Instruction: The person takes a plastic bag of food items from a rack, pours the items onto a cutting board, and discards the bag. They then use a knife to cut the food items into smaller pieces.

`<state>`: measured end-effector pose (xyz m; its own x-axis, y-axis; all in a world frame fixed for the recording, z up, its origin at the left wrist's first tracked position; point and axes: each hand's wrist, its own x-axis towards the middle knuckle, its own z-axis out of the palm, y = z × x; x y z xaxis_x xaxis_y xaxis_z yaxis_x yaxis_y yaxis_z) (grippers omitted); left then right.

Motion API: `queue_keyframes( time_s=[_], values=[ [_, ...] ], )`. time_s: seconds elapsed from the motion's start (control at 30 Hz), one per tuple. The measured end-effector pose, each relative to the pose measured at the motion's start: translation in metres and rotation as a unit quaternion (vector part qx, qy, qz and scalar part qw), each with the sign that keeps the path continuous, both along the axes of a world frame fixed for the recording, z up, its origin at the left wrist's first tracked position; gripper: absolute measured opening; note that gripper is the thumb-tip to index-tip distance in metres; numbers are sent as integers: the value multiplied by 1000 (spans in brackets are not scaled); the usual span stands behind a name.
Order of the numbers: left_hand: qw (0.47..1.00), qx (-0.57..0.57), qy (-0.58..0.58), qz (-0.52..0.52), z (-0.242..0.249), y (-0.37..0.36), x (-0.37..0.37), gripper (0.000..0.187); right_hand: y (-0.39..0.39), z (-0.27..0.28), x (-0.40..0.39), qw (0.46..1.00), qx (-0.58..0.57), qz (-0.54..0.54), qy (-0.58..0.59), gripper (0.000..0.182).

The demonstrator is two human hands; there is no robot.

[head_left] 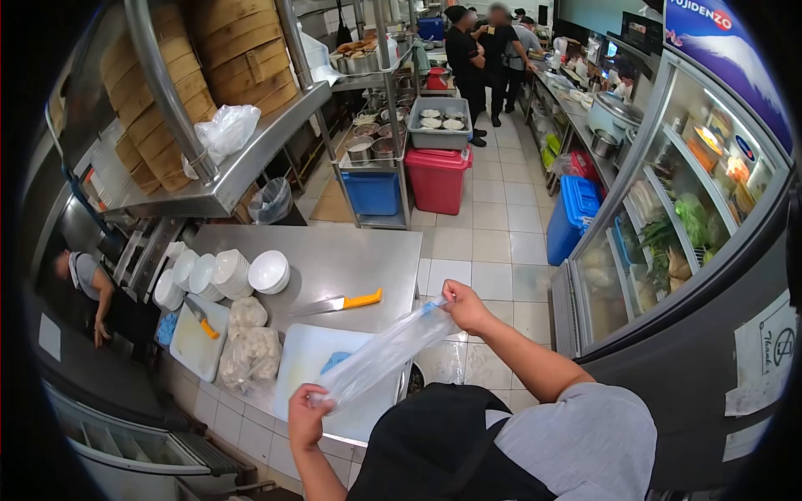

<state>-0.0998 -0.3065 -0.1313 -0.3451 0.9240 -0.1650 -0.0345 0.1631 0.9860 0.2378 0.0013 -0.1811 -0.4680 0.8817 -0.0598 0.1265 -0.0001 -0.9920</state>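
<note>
A clear plastic bag (380, 361) is stretched at a slant between my two hands. My left hand (307, 415) pinches its lower end, and my right hand (466, 306) grips the upper end, where a bit of blue shows. Under the bag lies a white cutting board (302, 361) with a blue cloth or glove (336, 360) on it, partly covered by the bag. Beyond the board, a knife with an orange handle (362, 298) rests on the steel table (342, 250). Left of the board sit plastic bags of pale food pieces (251, 357).
Stacked white bowls (269, 271) stand at the table's back left, near a second board (197, 341) with another orange-handled knife (205, 324). A glass-door fridge (668, 209) is on the right. Red (438, 179) and blue (574, 219) bins flank the tiled aisle. Several people stand farther off.
</note>
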Motion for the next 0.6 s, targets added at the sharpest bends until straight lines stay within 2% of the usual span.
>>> queue_keyframes(
  time_s=[0.03, 0.07, 0.1, 0.13, 0.17, 0.2, 0.23, 0.27, 0.3, 0.33, 0.37, 0.4, 0.43, 0.47, 0.53, 0.57, 0.6],
  values=[
    [940, -86, 330, -13, 5, -1, 9, 36, 0, -4, -3, 1000, 0, -1, 1, 31],
    [940, -87, 330, -13, -6, 1, 13, 36, -8, 10, -8, 997, -15, 38, 60, 23],
    [908, -57, 409, 75, -25, 5, 13, 37, -15, 23, -11, 989, -29, 77, 120, 17],
    [860, -25, 484, 161, -39, 9, 10, 38, -19, 28, -12, 989, -28, 78, 125, 17],
    [848, -28, 478, 227, -43, 13, 9, 32, -22, 31, -10, 970, 133, 190, 71, 21],
    [845, -23, 485, 225, -45, 15, 4, 32, -26, 32, -9, 912, 289, 290, 13, 28],
    [864, -23, 403, 301, -47, 17, -2, 30, -33, 34, -9, 912, 293, 285, 19, 28],
    [873, -22, 314, 372, -47, 19, -6, 29, -41, 34, -9, 907, 267, 310, -103, 40],
    [872, -16, 317, 372, -54, 20, -11, 29, -47, 34, -10, 886, 236, 330, -225, 51],
    [913, 26, 168, 371, -63, 21, -15, 32, -52, 32, -12, 886, 242, 328, -222, 51],
    [931, 68, 14, 359, -64, 24, -17, 34, -55, 31, -14, 872, 257, 290, -298, 60],
    [930, 74, 15, 360, -64, 25, -21, 34, -55, 32, -16, 853, 269, 251, -371, 69],
    [939, 72, -126, 311, -64, 23, -26, 34, -48, 34, -18, 854, 239, 246, -391, 81],
    [928, 66, -264, 254, -57, 23, -25, 35, -44, 35, -22, 855, 239, 245, -390, 81],
    [935, 81, -217, 268, -42, 20, -21, 34, -35, 39, -30, 889, 243, 158, -356, 81],
    [939, 97, -170, 284, -23, 20, -18, 34, -45, 67, -32, 902, 277, 120, -310, 72],
    [940, 97, -170, 280, 15, 22, 5, 34, -57, 89, -33, 902, 277, 116, -310, 72]
  ],
)
